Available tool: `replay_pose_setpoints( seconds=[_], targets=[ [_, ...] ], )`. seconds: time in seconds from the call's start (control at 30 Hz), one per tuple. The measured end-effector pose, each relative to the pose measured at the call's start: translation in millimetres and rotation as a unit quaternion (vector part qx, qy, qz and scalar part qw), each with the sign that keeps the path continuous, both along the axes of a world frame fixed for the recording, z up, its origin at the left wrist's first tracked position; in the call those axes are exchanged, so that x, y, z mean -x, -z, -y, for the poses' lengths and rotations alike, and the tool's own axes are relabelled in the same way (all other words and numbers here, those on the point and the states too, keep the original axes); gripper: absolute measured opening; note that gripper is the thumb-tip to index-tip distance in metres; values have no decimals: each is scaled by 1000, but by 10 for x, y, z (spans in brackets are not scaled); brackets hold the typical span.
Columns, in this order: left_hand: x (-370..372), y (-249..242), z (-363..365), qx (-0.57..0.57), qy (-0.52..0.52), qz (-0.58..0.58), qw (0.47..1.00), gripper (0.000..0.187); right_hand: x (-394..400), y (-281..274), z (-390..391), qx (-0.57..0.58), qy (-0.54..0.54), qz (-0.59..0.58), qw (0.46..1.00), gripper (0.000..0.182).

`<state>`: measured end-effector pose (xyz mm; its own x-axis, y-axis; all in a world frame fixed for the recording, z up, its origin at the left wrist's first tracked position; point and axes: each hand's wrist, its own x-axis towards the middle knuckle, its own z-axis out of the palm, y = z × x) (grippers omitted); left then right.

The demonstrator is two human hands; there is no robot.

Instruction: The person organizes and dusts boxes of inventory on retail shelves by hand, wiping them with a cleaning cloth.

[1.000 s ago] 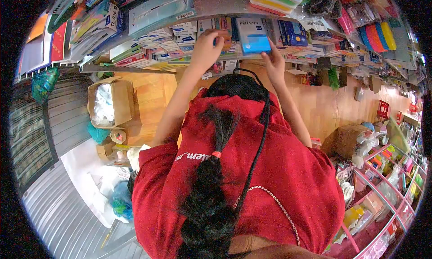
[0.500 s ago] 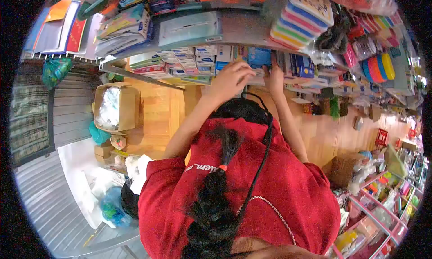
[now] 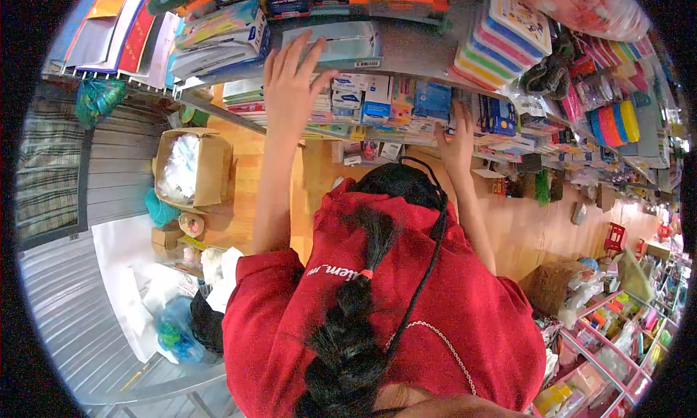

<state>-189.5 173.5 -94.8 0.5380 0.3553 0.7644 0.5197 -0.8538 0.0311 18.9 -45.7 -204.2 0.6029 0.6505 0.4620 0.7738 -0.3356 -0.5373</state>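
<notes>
My left hand (image 3: 290,80) is raised with fingers spread at the front edge of the upper shelf (image 3: 425,49). Its fingertips overlap a pale blue, clear-looking flat pack (image 3: 343,43), close to a stack of paper packs (image 3: 221,37). On the lower shelf, my right hand (image 3: 457,138) reaches in among small boxes, thumb apart from the fingers and nothing visible in its grasp. Just left of it lies a blue pack (image 3: 433,101), and dark blue boxes (image 3: 496,116) stand to its right. White-and-blue boxes (image 3: 377,100) sit between the two hands.
A stack of coloured, striped-edge packs (image 3: 501,44) rests on the upper shelf at right. On the wooden floor stands an open cardboard box (image 3: 210,173) with white plastic inside. A pink-edged divided display (image 3: 592,353) is at the lower right. A teal bag (image 3: 100,101) hangs at left.
My left hand has moved up and left, from the lower shelf to the upper shelf edge, and its fingers have spread. My right hand stays at the lower shelf, its thumb now apart.
</notes>
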Motion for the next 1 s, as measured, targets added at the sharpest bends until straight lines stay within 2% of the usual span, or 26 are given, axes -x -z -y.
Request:
replay_pose_setpoints(
  seconds=[0.03,0.23,0.33,0.43,0.53,0.57,0.67,0.77,0.8,0.87,1.0],
  targets=[
    [20,34,-73,-3,-12,-23,1000,48,47,-68,44,-21,-18,-1,1000,47],
    [105,-14,-175,59,59,-40,996,44,202,-396,216,-46,-98,-46,993,35],
    [238,-103,-37,77,139,-44,986,45,193,-608,214,-72,-121,-89,986,41],
    [314,-193,232,148,223,-95,959,50,231,-925,247,-57,-213,-201,955,55],
    [233,-119,488,224,316,-137,912,53,289,-998,295,-48,-306,-224,924,68],
    [175,-63,536,222,344,-151,900,51,265,-976,317,-17,-335,-154,929,70],
    [35,105,587,255,365,-141,884,47,264,-1030,477,66,-305,-225,923,61],
    [-138,297,649,280,373,-156,871,43,247,-906,600,87,-225,-276,930,62],
    [-172,276,686,257,368,-154,880,43,224,-854,631,97,-207,-282,932,62],
    [-215,194,730,208,355,-149,899,42,212,-719,704,65,-183,-307,931,62],
    [-163,168,678,246,325,-43,912,34,253,-598,649,-14,-136,-352,926,56]
  ],
)
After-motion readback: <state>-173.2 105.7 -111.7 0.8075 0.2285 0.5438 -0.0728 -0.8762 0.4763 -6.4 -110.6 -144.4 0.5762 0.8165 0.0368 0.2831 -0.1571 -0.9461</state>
